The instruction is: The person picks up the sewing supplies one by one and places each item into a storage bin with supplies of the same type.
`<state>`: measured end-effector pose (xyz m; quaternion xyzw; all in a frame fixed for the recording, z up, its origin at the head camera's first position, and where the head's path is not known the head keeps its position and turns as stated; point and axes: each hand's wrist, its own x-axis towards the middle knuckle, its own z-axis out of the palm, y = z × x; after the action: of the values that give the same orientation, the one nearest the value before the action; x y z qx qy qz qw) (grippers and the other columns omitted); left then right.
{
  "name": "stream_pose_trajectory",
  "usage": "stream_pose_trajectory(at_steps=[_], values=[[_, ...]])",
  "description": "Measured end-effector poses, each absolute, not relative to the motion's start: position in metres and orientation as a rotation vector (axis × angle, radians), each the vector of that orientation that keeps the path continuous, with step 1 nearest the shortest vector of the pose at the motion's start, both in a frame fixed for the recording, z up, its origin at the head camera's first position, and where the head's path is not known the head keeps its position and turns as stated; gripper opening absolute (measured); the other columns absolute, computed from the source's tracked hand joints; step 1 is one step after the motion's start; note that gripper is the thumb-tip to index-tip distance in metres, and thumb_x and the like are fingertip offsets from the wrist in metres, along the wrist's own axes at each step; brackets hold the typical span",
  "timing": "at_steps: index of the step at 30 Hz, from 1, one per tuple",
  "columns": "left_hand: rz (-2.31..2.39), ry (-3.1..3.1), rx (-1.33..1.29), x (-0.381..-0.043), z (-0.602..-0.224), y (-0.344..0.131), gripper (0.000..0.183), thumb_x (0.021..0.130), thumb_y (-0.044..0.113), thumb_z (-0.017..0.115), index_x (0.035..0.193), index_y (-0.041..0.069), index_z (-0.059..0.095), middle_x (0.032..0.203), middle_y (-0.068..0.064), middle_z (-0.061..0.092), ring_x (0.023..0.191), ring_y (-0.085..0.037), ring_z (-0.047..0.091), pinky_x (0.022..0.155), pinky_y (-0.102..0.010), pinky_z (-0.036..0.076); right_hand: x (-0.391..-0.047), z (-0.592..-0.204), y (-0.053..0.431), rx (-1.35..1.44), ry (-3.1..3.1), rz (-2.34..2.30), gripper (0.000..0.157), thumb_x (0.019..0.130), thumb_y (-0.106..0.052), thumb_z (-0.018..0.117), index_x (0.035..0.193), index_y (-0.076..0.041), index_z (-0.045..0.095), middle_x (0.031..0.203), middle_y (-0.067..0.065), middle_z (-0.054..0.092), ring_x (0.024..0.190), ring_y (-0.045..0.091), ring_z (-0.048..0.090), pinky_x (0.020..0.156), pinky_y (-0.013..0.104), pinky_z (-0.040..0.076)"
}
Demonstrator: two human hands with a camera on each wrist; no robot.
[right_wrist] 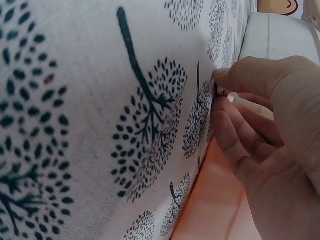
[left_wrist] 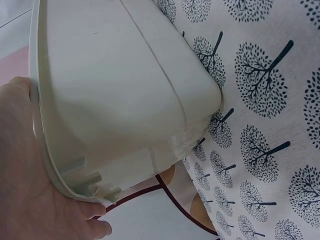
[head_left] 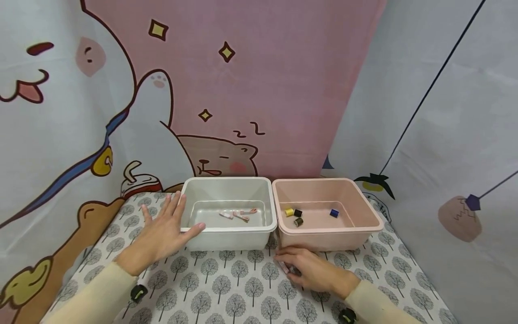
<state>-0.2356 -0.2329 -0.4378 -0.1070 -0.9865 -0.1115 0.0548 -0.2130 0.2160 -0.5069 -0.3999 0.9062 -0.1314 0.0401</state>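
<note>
My left hand (head_left: 162, 231) lies at the left end of the white bin (head_left: 226, 240), fingers spread and straight along the rim. The thumb reaches over the front corner. In the left wrist view the hand touches the bin's rim (left_wrist: 42, 135). Low in front of the pink bin (head_left: 323, 240), my right hand (head_left: 311, 270) pinches a small slim pale item (head_left: 283, 266) between thumb and fingers, close to the cloth. The fingers hide most of it in the right wrist view. Several slim pale pink-and-white pieces (head_left: 240, 217) lie inside the white bin.
The pink bin holds small thread spools: a yellow one (head_left: 289, 212), a black one (head_left: 298, 213), an olive one (head_left: 298, 222) and a blue one (head_left: 334, 213). Both bins stand side by side on a tree-print cloth (head_left: 238, 292), against a cartoon curtain (head_left: 283, 90).
</note>
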Motion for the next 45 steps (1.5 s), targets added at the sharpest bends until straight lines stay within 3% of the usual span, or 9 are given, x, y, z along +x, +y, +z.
stream_pose_trajectory(at_steps=[5, 10, 14, 22, 35, 45], values=[[-0.33, -2.994, -0.328, -0.237, -0.436, -0.231, 0.118, 0.111, 0.087, 0.043, 0.186, 0.001, 0.015, 0.196, -0.022, 0.006, 0.182, -0.055, 0.007, 0.124, -0.098, -0.017, -0.213, -0.506, 0.217, -1.224, 2.791, -0.396, 0.056, 0.102, -0.017, 0.089, 0.155, -0.012, 0.074, 0.161, 0.011, 0.072, 0.147, 0.031, 0.071, 0.125, 0.05, 0.061], [-0.327, -3.001, -0.326, -0.237, -0.434, -0.231, 0.118, 0.111, 0.089, 0.041, 0.186, 0.001, 0.015, 0.196, -0.022, 0.005, 0.182, -0.055, 0.006, 0.125, -0.097, -0.018, -0.214, -0.504, 0.219, -1.213, 2.746, -0.457, 0.058, 0.102, -0.027, 0.091, 0.156, -0.012, 0.074, 0.158, 0.01, 0.073, 0.13, 0.019, 0.076, 0.111, 0.036, 0.068], [-0.327, -3.0, -0.323, -0.238, -0.433, -0.23, 0.119, 0.11, 0.09, 0.039, 0.186, 0.001, 0.016, 0.196, -0.021, 0.005, 0.182, -0.055, 0.006, 0.125, -0.096, -0.018, -0.216, -0.503, 0.221, -1.189, 2.707, -0.529, 0.059, 0.101, -0.032, 0.093, 0.155, -0.013, 0.076, 0.157, 0.009, 0.073, 0.12, 0.008, 0.074, 0.102, 0.027, 0.068], [-0.334, -3.003, -0.321, -0.238, -0.433, -0.23, 0.12, 0.11, 0.091, 0.039, 0.186, 0.002, 0.014, 0.196, -0.022, 0.006, 0.182, -0.055, 0.006, 0.125, -0.096, -0.018, -0.219, -0.51, 0.225, -1.192, 2.671, -0.637, 0.059, 0.099, -0.033, 0.096, 0.152, -0.014, 0.077, 0.152, 0.007, 0.074, 0.108, -0.001, 0.072, 0.094, 0.022, 0.067], [-0.345, -2.987, -0.329, -0.234, -0.436, -0.231, 0.118, 0.11, 0.088, 0.044, 0.185, 0.001, 0.018, 0.196, -0.022, 0.007, 0.181, -0.056, 0.007, 0.124, -0.098, -0.017, -0.217, -0.519, 0.231, -1.221, 2.681, -0.643, 0.056, 0.099, -0.04, 0.095, 0.149, -0.021, 0.08, 0.148, -0.002, 0.075, 0.113, -0.001, 0.069, 0.103, 0.028, 0.065], [-0.348, -3.001, -0.316, -0.234, -0.436, -0.23, 0.117, 0.111, 0.086, 0.046, 0.185, 0.001, 0.017, 0.196, -0.022, 0.005, 0.182, -0.055, 0.005, 0.124, -0.097, -0.017, -0.214, -0.515, 0.229, -1.307, 2.668, -0.731, 0.059, 0.099, -0.034, 0.095, 0.151, -0.014, 0.077, 0.149, 0.001, 0.075, 0.113, 0.002, 0.074, 0.102, 0.028, 0.067]])
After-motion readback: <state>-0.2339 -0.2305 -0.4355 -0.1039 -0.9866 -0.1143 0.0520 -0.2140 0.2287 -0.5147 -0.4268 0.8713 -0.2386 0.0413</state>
